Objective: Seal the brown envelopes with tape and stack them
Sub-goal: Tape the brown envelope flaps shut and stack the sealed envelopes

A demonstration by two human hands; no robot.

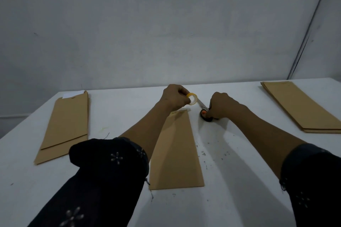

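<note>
The brown envelope (pixel 176 149) being worked on lies flat in the middle of the white worktop (pixel 114 112), long side running away from the person, its far end right under the left wrist. Just above that far end the left hand (pixel 175 97) is curled around a small roll of clear tape with a yellow core (pixel 192 99), pinching it between thumb and fingers and holding it up off the surface. A short strip of tape looks pulled out from the roll toward the right, though it's hard to make out.

The right hand (pixel 220 106) is closed tight on a pair of scissors (pixel 204 114) just beside the envelope's far right corner. You can see the black and orange handle down by the thumb, and the blades point up toward the roll. Can't tell if the blades are apart or together.

Off to the left there's a stack of envelopes (pixel 66 125), top one with its flap end away and a bit of white paper poking out. Far right, well apart from everything, sits another pile of envelopes (pixel 297 107). Both sleeves are dark with little flower prints.
</note>
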